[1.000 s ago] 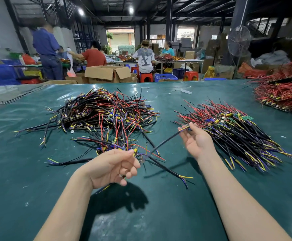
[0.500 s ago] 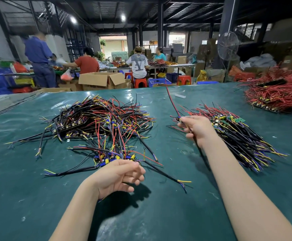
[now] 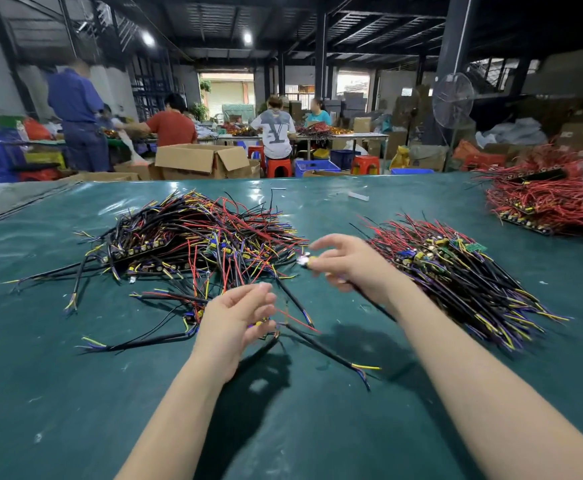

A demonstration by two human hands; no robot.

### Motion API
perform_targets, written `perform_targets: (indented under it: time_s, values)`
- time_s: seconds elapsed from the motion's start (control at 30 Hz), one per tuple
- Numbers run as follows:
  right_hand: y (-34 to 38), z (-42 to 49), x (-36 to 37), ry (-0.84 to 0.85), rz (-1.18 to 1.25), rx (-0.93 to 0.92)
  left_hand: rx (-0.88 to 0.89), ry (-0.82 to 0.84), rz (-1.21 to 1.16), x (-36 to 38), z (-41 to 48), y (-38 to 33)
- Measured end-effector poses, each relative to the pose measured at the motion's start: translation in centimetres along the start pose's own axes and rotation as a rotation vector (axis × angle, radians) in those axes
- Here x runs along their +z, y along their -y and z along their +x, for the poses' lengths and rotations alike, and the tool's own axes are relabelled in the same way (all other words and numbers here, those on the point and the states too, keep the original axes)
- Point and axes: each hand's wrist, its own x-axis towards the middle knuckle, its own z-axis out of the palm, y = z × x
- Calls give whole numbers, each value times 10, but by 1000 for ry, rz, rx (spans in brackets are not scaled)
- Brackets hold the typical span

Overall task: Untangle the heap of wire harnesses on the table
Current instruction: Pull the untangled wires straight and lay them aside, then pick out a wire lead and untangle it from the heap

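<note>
The right grip [image 3: 356, 271] was closed on a single harness [image 3: 305, 261]. Thumb and fingers pinched its small pale-and-yellow connector end while the forefinger stood out straight above. The harness's black cable ran back under the palm and wrist toward the near edge of the counter [image 3: 75, 393]. That grip was over the bare green strip between the two main piles.

The tangled heap [image 3: 196, 244] of black, red, yellow and blue harnesses lay just to its left. It spread from the counter's middle toward the left edge, closer to the far edge than the near one.

The left grip [image 3: 236, 322] was open, fingers loosely bent and palm turned inward, holding nothing that could be made out. It was closer to the near edge, over a few loose harnesses [image 3: 321, 348] trailing out of the heap's near side. Whether it touched them could not be told through the blur.

To the right of the right grip, a combed pile [image 3: 456, 275] lay with its wires running mostly one way, toward the right edge. A red pile [image 3: 553, 206] sat at the far right corner.
</note>
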Motion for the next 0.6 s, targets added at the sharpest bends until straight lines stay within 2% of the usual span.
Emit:
perform_targets:
  time_s: [0.07,0.13,0.4,0.5,0.6]
  values:
    - [8,0,30,158,-28,-31,60,-85,-12,-4,1,0]
    - [11,0,52,212,-126,-49,106,-122,-23,-9,2,0]
    - [0,-8,69,144,-75,-88,128,-252,9,-19,10,3]
    - [-4,-12,66,150,-55,-77,111,-240,47,-21,11,1]
    - [-3,-11,64,179,1,-90,20,-218,-98,-21,10,-4]
